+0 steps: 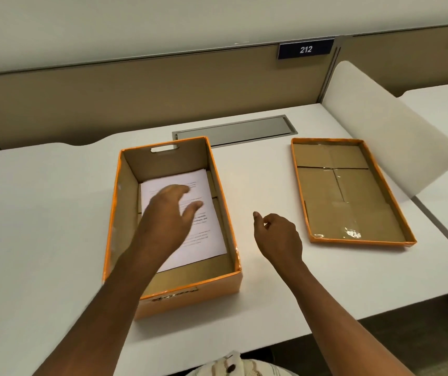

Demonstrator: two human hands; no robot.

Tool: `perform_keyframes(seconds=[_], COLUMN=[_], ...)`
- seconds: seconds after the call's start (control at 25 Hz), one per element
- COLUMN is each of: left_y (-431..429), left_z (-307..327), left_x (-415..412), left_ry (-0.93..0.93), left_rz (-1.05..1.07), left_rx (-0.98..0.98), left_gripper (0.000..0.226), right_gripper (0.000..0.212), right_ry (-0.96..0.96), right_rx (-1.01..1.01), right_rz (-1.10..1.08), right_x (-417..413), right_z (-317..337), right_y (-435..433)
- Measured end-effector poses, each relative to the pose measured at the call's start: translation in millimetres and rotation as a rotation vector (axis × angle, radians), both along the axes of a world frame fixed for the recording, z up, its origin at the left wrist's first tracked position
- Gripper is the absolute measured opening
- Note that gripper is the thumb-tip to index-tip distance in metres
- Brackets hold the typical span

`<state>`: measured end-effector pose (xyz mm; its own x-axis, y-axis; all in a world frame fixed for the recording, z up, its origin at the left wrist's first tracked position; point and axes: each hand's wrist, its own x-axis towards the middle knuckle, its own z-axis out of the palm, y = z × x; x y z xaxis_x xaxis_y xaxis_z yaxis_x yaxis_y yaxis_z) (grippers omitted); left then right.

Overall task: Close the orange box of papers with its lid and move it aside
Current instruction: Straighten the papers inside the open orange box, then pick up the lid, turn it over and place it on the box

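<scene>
Both hands [163, 213] [277, 234] empty, lid [353, 191] off box [174, 297].

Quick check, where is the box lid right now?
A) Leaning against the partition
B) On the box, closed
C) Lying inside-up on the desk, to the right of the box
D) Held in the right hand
C: the lid lies cardboard side up on the desk, right of the open orange box, with neither hand touching it.

Orange box [190, 297]: cardboard, glossy orange outside, matt brown inside. Lid [353, 241]: likewise, shiny tape patches. Papers [203, 240]: matt white. Desk [41, 213]: smooth white.
</scene>
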<state>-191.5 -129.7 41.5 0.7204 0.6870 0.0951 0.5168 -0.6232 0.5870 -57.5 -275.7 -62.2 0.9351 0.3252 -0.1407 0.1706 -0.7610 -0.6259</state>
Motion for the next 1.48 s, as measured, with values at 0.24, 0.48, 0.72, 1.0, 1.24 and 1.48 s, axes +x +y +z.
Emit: perform_keyframes(seconds=[0.24,0.48,0.72,1.0,1.24,1.48], left_y=[-73.4,-126.2,-134.0,-133.3,-125.3,-108.3], left_z=[-26.6,-102.3,-162.9,-181.7,-161.1,-121.4], left_x=[116.2,222.5,258.7,268.3,266.8,243.1], left_ry=[0.195,0.395,0.280,0.268,0.162,-0.090], left_rz=[-0.276,-0.287,0.018,0.026,0.079,0.249], left_rx=[-0.228,-0.373,-0.625,-0.707,-0.695,-0.822], left_gripper=[0.046,0.032,0.041,0.015,0.014,0.016], right_gripper=[0.032,0.034,0.037,0.030,0.021,0.032], right_ry=[-0.125,-0.195,-0.225,-0.002,-0.063,-0.238], right_rx=[-0.020,-0.120,-0.235,-0.273,-0.110,0.123], right_rz=[-0.062,-0.120,-0.323,-0.467,-0.555,-0.522], right_x=[72.9,139.6,210.3,248.5,241.6,225.1], right_z=[-18.5,-41.1,-58.4,-80.2,-82.1,-48.6], right_y=[-43.5,-86.4,-151.2,-194.2,-186.8,-149.4])
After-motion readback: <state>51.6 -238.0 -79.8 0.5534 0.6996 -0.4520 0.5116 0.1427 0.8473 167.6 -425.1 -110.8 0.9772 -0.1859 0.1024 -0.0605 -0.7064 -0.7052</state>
